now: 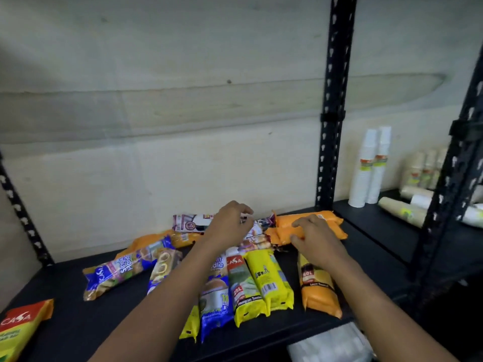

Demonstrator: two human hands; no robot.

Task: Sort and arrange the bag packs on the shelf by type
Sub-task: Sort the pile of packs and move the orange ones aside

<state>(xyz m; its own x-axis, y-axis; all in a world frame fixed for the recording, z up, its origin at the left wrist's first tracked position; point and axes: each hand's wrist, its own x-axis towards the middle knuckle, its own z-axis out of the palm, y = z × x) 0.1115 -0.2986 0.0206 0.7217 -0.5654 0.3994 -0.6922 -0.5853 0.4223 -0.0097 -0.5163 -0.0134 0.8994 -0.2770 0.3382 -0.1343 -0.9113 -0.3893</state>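
**Both hands at the back of the heap, one type under each**

The bag packs lie mixed in a loose heap on the black shelf board (78,322), so sorting them means lifting like away from unlike. That would explain why the two hands work on different colours at once.

Take the yellow plastic pack with the barcode (270,279) as the marker. Just behind it and slightly left, the left hand (227,226) has its fingers (244,214) curled narrow. They seem to pinch the end of a purple-and-white printed pack (258,231), which lies tilted on the heap, but blur leaves the contact uncertain. A second purple-and-white pack (188,223) lies flat farther left, a likely partner for it.

Behind the marker to the right, the right hand (317,240) is on a long orange plastic pack (332,232). The thumb and fingers (303,223) curl round its near end. Another orange pack (311,216) touches it on the far side, so orange seems to be collecting there.

Two strays of that type remain. An orange pack with a dark label (318,291) lies right of the marker, apart from it. An orange pack end (146,241) shows well to the left, behind the blue printed packs (125,270). A green-and-yellow pack (243,283) touches the marker's left side.
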